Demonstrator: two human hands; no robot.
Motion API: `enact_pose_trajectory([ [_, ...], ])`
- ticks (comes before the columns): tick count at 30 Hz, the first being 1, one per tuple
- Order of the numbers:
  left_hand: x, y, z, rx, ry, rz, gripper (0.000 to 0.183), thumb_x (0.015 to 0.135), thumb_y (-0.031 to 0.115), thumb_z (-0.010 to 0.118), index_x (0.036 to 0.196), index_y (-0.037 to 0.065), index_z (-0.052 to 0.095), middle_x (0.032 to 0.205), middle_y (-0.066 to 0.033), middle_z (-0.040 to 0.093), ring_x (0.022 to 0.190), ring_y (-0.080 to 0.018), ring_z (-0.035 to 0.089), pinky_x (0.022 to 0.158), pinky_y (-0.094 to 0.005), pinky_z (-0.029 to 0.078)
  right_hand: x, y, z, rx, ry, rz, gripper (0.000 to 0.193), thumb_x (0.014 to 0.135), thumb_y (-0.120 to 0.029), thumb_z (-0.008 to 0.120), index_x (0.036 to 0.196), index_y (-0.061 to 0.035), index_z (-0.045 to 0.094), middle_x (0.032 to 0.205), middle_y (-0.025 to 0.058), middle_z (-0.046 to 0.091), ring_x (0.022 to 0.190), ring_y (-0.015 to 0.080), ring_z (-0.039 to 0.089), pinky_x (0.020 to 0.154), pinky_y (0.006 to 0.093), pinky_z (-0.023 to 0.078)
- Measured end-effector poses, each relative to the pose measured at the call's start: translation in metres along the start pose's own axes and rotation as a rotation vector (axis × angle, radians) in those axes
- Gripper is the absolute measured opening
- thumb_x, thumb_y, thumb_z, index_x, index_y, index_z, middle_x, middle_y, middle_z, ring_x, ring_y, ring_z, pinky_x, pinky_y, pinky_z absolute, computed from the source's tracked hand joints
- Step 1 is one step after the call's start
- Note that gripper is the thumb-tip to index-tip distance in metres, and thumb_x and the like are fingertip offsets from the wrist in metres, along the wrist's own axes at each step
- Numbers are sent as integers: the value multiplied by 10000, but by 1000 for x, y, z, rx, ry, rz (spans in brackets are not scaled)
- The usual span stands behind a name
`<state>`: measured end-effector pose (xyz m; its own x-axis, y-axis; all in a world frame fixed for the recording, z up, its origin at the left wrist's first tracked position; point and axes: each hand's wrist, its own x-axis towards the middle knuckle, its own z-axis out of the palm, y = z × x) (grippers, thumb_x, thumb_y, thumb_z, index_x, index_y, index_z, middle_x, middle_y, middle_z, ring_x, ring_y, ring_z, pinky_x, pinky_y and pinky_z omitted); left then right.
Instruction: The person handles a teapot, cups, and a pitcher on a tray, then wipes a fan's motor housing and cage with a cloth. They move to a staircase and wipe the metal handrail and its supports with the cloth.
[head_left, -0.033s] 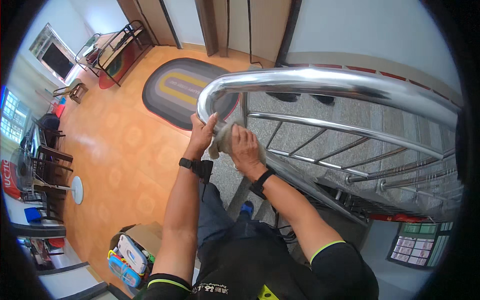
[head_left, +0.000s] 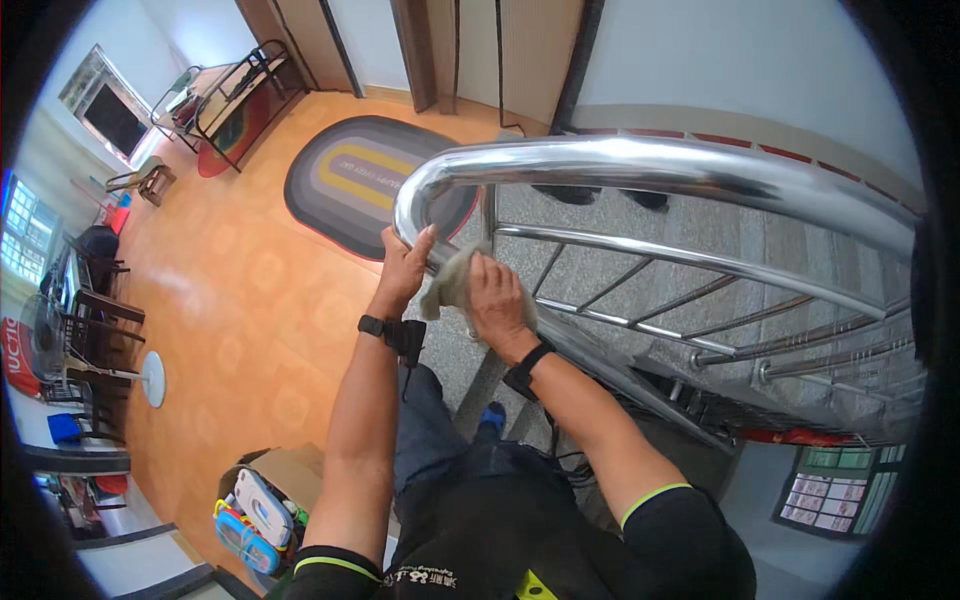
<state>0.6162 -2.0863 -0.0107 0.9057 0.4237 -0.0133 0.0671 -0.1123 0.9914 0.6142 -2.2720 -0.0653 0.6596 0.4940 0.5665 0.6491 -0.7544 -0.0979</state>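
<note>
I am standing on the stairs and looking down at my two hands. My left hand (head_left: 403,270) is on the shiny metal handrail (head_left: 640,165), right where the rail bends down. My left fingers (head_left: 420,243) curl around the bend and hold it. There is a black watch (head_left: 372,325) on that wrist.

My right hand (head_left: 497,295) is just beside my left hand. It lies flat on a small grey-green cloth (head_left: 447,285). My right fingers (head_left: 487,272) are spread a little and press the cloth onto the rail post below the bend. The cloth sits between my two hands and touches the metal. A black band (head_left: 527,365) is on my right wrist.

Thin metal bars (head_left: 690,262) run under the big rail. Behind them are grey stone steps (head_left: 640,225). My blue shoe (head_left: 490,415) shows on a step below my arms.

Far down is an orange floor (head_left: 240,300). An oval rug (head_left: 360,175) with grey and yellow rings lies on it. A white fan stand (head_left: 152,378) is at the left, near some dark chairs (head_left: 100,300). A cardboard box (head_left: 285,475) with blue and white things in it sits near my left elbow.
</note>
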Motion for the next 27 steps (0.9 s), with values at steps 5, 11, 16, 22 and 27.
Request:
enact_pose_trajectory([
  [5, 2, -6, -2, 12, 18, 62, 581, 965, 382, 690, 1244, -48, 416, 1168, -155, 524, 1093, -204, 542, 940, -349, 460, -40, 28, -16, 140, -157, 77, 942, 647, -169, 847, 1435, 11, 363, 1255, 198, 504, 1143, 379, 539, 986, 483, 448],
  [11, 4, -2, 3, 48, 23, 55, 576, 962, 394, 690, 1219, -40, 412, 1114, -164, 573, 1029, -227, 594, 904, -359, 485, -52, 36, -19, 130, -156, 156, 877, 675, -187, 828, 1408, 7, 388, 1195, 192, 506, 1103, 394, 541, 967, 483, 450],
  [16, 1, -8, 1, 58, 68, 100, 635, 947, 423, 698, 1252, -47, 398, 1154, -201, 583, 1057, -269, 621, 913, -380, 493, -26, 14, -28, 193, -213, 269, 697, 666, -206, 835, 1232, -15, 475, 1118, 174, 522, 1036, 390, 561, 895, 493, 463],
  [22, 0, -14, 2, 68, 69, 137, 655, 938, 399, 700, 1278, -60, 380, 1158, -226, 582, 1088, -333, 634, 929, -412, 491, 34, -26, -31, 263, -176, 202, 707, 631, -245, 867, 1190, -26, 494, 1087, 163, 539, 1019, 385, 575, 872, 489, 472],
  [27, -7, 10, 2, 115, 11, 57, 674, 943, 409, 680, 1293, -64, 351, 1166, -309, 595, 1092, -413, 643, 918, -445, 495, 44, -27, -25, 262, -152, 211, 740, 636, -221, 863, 1243, -31, 484, 1114, 169, 545, 1056, 394, 567, 896, 489, 472],
])
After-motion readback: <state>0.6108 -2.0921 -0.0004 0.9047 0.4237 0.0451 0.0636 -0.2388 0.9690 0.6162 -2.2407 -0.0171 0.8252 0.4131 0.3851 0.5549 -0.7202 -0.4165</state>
